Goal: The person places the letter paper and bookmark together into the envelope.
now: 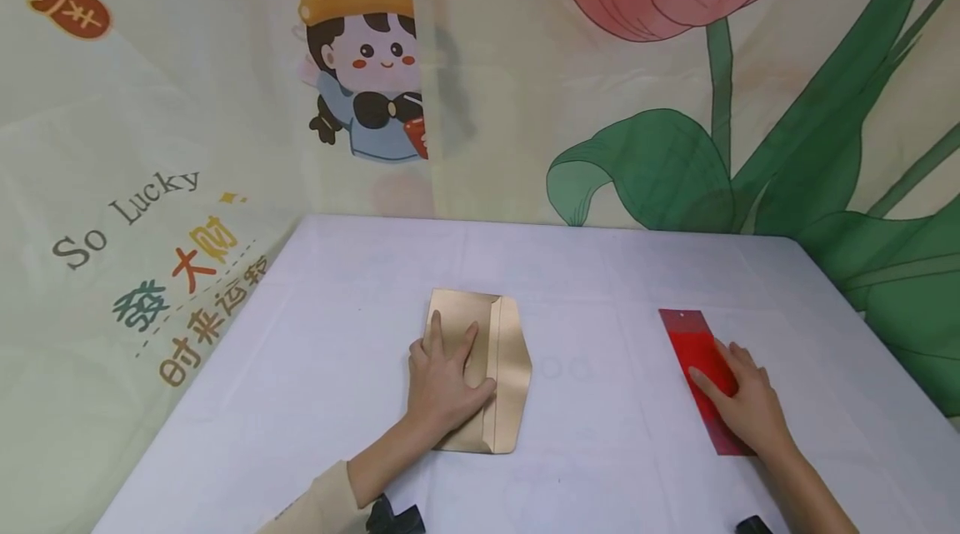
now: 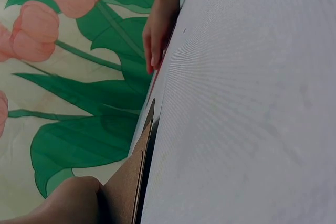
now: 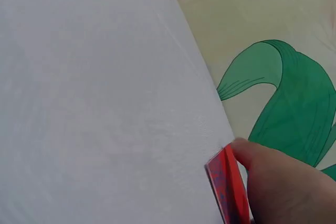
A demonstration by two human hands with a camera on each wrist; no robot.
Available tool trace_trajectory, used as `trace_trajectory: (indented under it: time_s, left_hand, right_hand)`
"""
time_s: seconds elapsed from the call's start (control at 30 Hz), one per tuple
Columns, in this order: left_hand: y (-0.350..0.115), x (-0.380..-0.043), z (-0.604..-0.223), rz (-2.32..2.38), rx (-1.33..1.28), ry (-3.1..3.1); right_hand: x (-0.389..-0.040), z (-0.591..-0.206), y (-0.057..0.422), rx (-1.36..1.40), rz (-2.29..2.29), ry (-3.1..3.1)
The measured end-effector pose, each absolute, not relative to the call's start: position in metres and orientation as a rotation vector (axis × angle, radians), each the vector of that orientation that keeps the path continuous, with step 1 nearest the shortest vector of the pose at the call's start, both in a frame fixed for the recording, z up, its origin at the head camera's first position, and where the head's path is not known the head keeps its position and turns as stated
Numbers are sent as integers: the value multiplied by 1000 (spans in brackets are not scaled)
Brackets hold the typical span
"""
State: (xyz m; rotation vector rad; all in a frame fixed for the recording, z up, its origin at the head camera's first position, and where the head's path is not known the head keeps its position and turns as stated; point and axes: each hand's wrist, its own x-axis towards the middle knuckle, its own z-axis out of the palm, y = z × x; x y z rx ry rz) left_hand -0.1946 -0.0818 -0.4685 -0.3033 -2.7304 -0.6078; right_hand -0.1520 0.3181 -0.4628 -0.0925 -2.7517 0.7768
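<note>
A gold-brown paper envelope (image 1: 513, 376) lies on the table, its pointed flap opened out to the right. My left hand (image 1: 442, 380) rests on it with fingers spread, and the thumb reaches across the flap's fold line. In the left wrist view the envelope (image 2: 126, 187) shows nearly edge-on beside part of the hand. Farther right is a narrow red packet (image 1: 686, 342) with a small hole near its top. My right hand (image 1: 750, 401) holds it across its width, thumb at the left edge and fingers at the right. The right wrist view shows the packet (image 3: 223, 182) beside the thumb.
A white cloth covers the table (image 1: 600, 284), which ends at a printed backdrop (image 1: 495, 101) behind. Black pieces of wrist gear (image 1: 396, 516) show at the bottom edge near both forearms. White tabletop lies between the envelope and the red packet.
</note>
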Motion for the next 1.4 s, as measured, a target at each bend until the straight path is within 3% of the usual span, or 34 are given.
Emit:
trace_trajectory:
  time_s: [0.93, 1.4]
  left_hand:
    - [-84, -194, -471, -612, -297, -2721]
    - [-85, -195, -470, -555, -345, -2694]
  right_hand:
    - [-155, -475, 316, 32, 655, -2746]
    - [-143, -449, 324, -297, 1047, -2963]
